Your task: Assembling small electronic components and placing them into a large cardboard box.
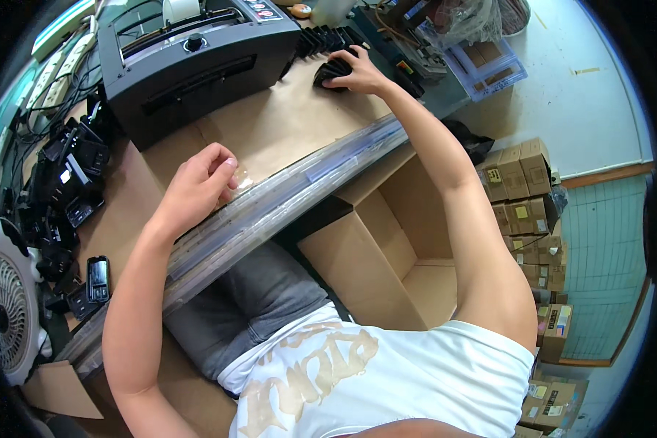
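Observation:
At the far side of the table, my right hand point(358, 71) is closed round a small bunch of black pieces point(332, 72). Their exact kind is hard to make out. Just behind it stands a row of similar black pieces point(328, 41). My left hand point(201, 180) rests near the table's front edge with its fingers curled and the thumb pressed against them. Whatever it may hold is hidden. A shiny clear patch point(243, 177), like film or tape, lies on the brown tabletop point(270, 135) beside its fingertips.
A big black machine point(197, 80) with a knob stands at the back. On the left are a heap of black devices point(69, 175), a small handset point(98, 279) and a white fan point(7, 306). Below the table's plastic-covered edge point(292, 190) sits an open carton point(372, 255). Stacked cartons point(522, 171) line the right.

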{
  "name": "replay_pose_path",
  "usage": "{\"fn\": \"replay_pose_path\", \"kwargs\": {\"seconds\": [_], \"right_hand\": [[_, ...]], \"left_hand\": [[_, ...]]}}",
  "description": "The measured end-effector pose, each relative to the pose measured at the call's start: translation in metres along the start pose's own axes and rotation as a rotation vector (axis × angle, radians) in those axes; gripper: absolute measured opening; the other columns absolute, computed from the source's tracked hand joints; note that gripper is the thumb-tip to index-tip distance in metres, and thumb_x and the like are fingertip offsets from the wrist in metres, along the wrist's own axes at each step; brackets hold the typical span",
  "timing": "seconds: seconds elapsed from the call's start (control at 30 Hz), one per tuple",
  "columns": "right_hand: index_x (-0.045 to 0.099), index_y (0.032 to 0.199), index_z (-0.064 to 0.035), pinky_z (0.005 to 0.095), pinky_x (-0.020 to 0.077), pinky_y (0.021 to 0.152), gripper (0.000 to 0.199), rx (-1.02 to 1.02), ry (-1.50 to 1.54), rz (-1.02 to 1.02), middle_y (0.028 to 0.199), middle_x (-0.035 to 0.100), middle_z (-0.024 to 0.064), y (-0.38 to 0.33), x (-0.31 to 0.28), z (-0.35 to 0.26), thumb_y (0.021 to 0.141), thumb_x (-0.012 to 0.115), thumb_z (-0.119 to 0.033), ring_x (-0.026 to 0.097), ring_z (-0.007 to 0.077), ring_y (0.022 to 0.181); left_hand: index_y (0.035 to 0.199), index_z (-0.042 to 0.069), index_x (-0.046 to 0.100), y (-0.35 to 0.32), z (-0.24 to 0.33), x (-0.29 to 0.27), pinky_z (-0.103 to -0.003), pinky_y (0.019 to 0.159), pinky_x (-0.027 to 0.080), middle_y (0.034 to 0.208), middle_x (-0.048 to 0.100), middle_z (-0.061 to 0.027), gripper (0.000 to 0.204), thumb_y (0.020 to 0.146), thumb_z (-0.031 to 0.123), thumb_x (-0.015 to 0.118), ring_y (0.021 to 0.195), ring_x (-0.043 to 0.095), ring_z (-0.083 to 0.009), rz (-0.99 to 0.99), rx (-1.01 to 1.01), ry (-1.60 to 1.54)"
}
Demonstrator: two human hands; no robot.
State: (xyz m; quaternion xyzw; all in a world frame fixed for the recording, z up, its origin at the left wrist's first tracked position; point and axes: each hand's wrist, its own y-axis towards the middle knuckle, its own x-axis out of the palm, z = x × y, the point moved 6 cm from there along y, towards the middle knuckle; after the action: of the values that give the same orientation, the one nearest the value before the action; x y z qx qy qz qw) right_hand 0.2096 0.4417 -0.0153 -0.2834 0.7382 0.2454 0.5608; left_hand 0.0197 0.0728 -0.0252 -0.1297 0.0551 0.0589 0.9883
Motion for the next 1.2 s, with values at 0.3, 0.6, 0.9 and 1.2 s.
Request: {"fn": "replay_pose_path", "kwargs": {"seconds": [0.3, 0.6, 0.9, 1.2], "right_hand": [[0.050, 0.134, -0.0109, 0.0417, 0.0495, 0.094, 0.049, 0.201, 1.600, 0.092, 0.131, 0.053, 0.0105, -0.065, -0.019, 0.053, 0.089, 0.067, -0.017, 0.052, 0.0273, 0.119], [0.048, 0.133, -0.0124, 0.0392, 0.0475, 0.096, 0.054, -0.040, 1.754, 0.011, 0.132, 0.053, 0.0121, -0.297, -0.051, 0.069, 0.083, 0.068, -0.014, 0.054, 0.0264, 0.121], [0.049, 0.137, -0.0181, 0.0423, 0.0446, 0.098, 0.071, 0.698, 1.002, -0.080, 0.143, 0.041, 0.0147, -0.364, 0.167, 0.200, 0.075, 0.078, -0.037, 0.048, 0.0326, 0.122], [0.051, 0.138, -0.0262, 0.0523, 0.0416, 0.103, 0.074, 0.480, 0.152, -0.266, 0.157, 0.019, 0.0153, -0.309, 0.280, 0.249, 0.071, 0.080, -0.042, 0.035, 0.0476, 0.130]], "left_hand": [[0.099, 0.004, 0.058, 0.001, -0.006, 0.005, -0.024, 0.062, 0.045, 0.079, 0.060, -0.0043, 0.017, 0.100, 0.019, 0.050, 0.067, 0.053, -0.0113, -0.026, 0.004, -0.059], [0.101, 0.007, 0.060, -0.002, 0.004, 0.015, -0.018, 0.063, 0.037, 0.081, 0.058, 0.0006, 0.017, 0.103, 0.020, 0.050, 0.070, 0.046, -0.0060, 0.012, 0.000, 0.119], [0.099, 0.007, 0.060, -0.002, 0.003, 0.019, -0.017, 0.061, 0.032, 0.080, 0.054, 0.0027, 0.023, 0.106, 0.022, 0.044, 0.066, 0.040, -0.0042, 0.090, -0.063, 0.275], [0.097, 0.007, 0.058, -0.005, -0.014, -0.011, -0.017, 0.065, 0.033, 0.082, 0.053, 0.0022, 0.023, 0.106, 0.022, 0.042, 0.069, 0.041, -0.0051, 0.110, -0.039, 0.420]]}}
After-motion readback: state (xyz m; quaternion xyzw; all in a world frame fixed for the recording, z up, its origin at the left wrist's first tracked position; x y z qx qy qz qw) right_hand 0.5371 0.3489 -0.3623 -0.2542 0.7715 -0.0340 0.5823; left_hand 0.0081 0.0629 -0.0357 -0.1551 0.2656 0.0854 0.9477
